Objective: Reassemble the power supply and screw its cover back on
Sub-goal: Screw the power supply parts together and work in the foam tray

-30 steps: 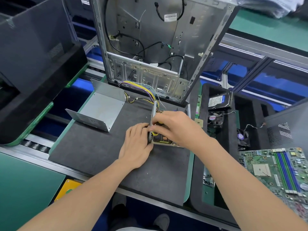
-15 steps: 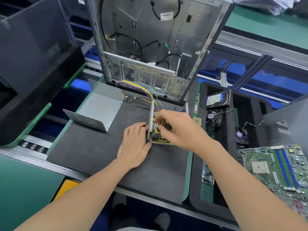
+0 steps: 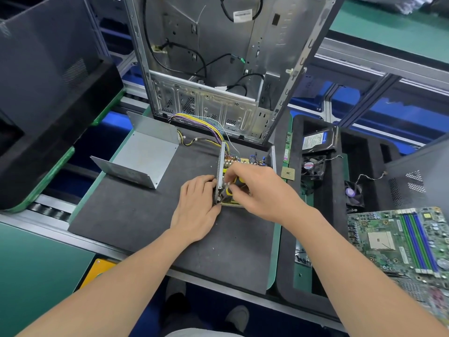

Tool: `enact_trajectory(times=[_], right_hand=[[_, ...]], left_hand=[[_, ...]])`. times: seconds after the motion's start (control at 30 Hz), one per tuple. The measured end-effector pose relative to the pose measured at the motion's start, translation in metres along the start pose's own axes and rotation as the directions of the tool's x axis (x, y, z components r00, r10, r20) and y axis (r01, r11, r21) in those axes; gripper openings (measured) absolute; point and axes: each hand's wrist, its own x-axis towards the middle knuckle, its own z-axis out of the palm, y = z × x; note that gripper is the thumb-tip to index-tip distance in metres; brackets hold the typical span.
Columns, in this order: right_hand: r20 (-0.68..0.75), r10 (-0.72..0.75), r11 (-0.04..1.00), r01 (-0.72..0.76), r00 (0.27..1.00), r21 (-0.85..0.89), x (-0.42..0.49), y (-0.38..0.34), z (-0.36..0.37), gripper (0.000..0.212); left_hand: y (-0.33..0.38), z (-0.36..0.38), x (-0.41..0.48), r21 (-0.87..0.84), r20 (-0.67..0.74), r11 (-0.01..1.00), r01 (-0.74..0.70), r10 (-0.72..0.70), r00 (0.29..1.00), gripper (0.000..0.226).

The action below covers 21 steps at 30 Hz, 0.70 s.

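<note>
The open power supply (image 3: 239,161) lies on the dark mat (image 3: 136,215), its circuit board exposed and its bundle of coloured wires (image 3: 201,122) running back toward the case. My left hand (image 3: 196,205) rests flat against its perforated left wall. My right hand (image 3: 257,190) grips a yellow and black screwdriver (image 3: 229,189) with the tip down inside the unit near its front left corner. The grey U-shaped metal cover (image 3: 143,156) sits apart on the mat's left side.
An empty computer case (image 3: 218,69) stands upright behind the mat. A black tray (image 3: 323,215) to the right holds a hard drive (image 3: 315,139), two fans and a memory stick. A motherboard (image 3: 398,242) lies at the far right. A black panel (image 3: 48,93) leans at the left.
My right hand has shifted slightly right and toward me on the screwdriver over the power supply. My left hand has stayed against the unit's left wall.
</note>
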Motion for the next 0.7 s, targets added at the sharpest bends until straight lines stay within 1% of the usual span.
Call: enact_trajectory(times=[0.2,0.53,0.7], right_hand=[[-0.018,0.006,1.0,-0.006,1.0,0.0,-0.0003,-0.0001,0.0017,0.015],[-0.033,-0.008,1.0,0.007,0.999,-0.009,-0.0023,0.0006,0.0051,0.014],[-0.056,-0.012,1.0,0.012,0.998,-0.007,-0.0019,0.0003,0.0049,0.014]], left_hand=[[-0.0016,0.0011,0.0003,-0.001,0.007,1.0,-0.006,0.006,1.0,0.051],[-0.0011,-0.0006,0.0001,-0.006,0.021,1.0,0.0,0.0,1.0,0.057],[-0.0021,0.0009,0.0004,-0.008,0.021,1.0,-0.004,0.004,1.0,0.053]])
